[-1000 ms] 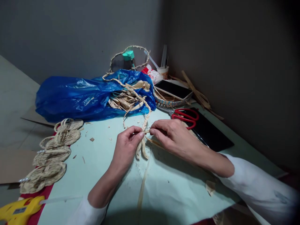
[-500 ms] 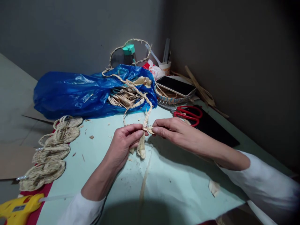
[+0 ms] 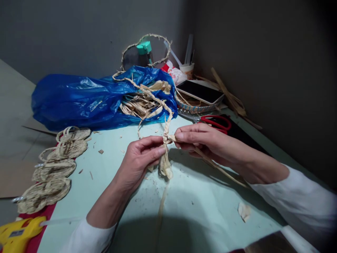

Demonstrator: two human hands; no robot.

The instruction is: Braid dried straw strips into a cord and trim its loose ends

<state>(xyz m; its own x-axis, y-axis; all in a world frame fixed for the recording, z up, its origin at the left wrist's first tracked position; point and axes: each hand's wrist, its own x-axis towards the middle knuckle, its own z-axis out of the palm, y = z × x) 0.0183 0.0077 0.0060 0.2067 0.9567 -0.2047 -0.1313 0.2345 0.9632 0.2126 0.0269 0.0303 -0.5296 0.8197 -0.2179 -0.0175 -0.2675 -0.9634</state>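
A pale braided cord of dried husk (image 3: pixel 167 123) runs from the far side of the table down to my hands. My left hand (image 3: pixel 142 154) pinches its near end between thumb and fingers. Below that grip hangs a loose, crumpled strip end (image 3: pixel 165 167). My right hand (image 3: pixel 202 137) pinches a husk strip (image 3: pixel 171 138) that sticks out to the right of the braid. A long thin tail of strip (image 3: pixel 221 169) trails out under my right palm toward the wrist. My right hand partly covers the red-handled scissors (image 3: pixel 217 122) behind it.
A blue plastic bag (image 3: pixel 76 100) with dried husks (image 3: pixel 139 105) lies behind my hands. Coiled braided pieces (image 3: pixel 52 168) line the left edge, near a yellow glue gun (image 3: pixel 22 232). A phone (image 3: pixel 200 92), a cup (image 3: pixel 186 70) and a green-capped bottle (image 3: pixel 144 49) stand at the back.
My right hand has drawn its strip slightly up and right, and the long tail now shows beneath it. My left hand keeps its pinch on the braid. The view has shifted slightly.
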